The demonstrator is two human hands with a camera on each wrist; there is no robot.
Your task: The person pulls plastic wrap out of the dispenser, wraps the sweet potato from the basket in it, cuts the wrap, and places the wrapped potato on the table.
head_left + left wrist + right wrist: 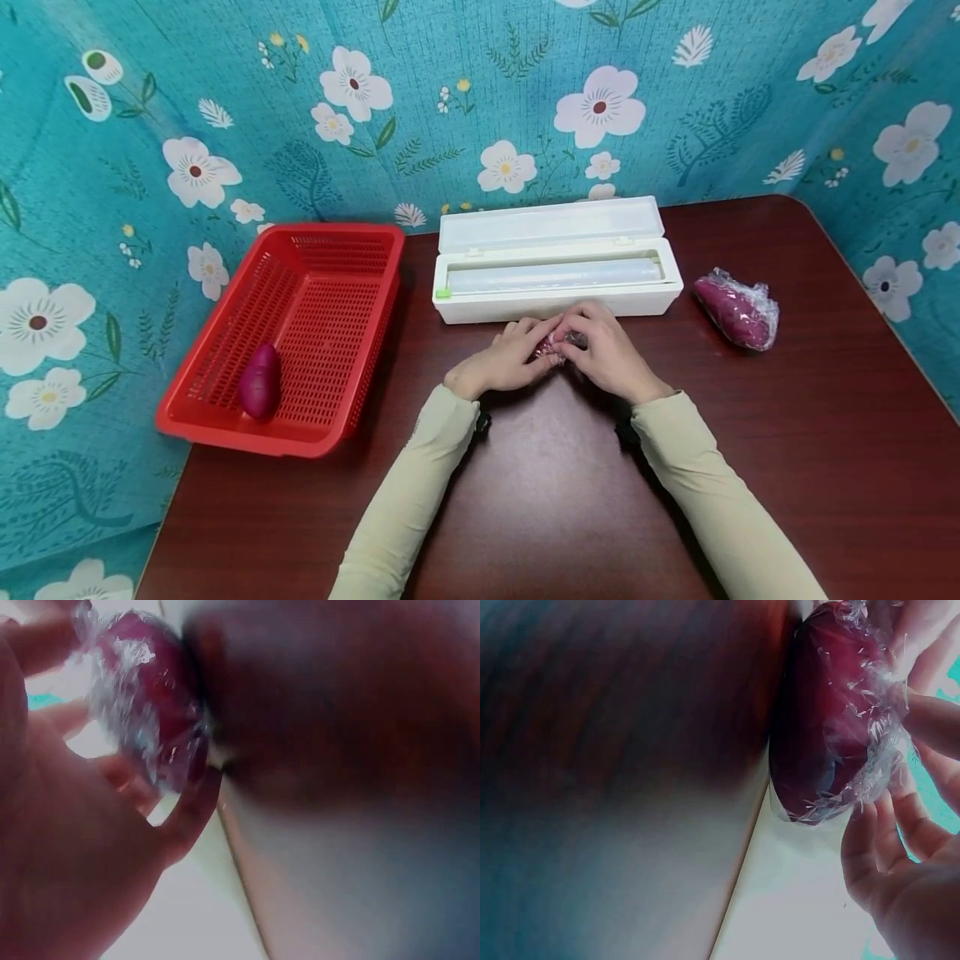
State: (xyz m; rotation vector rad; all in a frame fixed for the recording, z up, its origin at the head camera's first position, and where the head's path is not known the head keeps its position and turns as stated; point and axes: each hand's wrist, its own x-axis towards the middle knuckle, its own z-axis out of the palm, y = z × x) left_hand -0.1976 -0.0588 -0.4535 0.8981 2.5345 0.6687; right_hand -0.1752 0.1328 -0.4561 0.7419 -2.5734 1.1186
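Observation:
In the head view both hands meet at a purple sweet potato (550,347) in cling film, just in front of the white wrap box. My left hand (512,354) holds it from the left, largely covering it. In the left wrist view the fingers and thumb stand around the wrapped sweet potato (154,697), its film crinkled and shiny. My right hand (603,346) pinches film on its right side. In the right wrist view the fingertips are at the bunched film along one side of the sweet potato (821,720), while the opposite side looks smoother.
The wrap box (555,304) has its lid (551,225) raised and a film roll (555,275) inside. On the left a red basket (367,333) contains one bare purple sweet potato (260,383). Another wrapped sweet potato (738,308) lies to the right. A flowered curtain (450,108) hangs behind.

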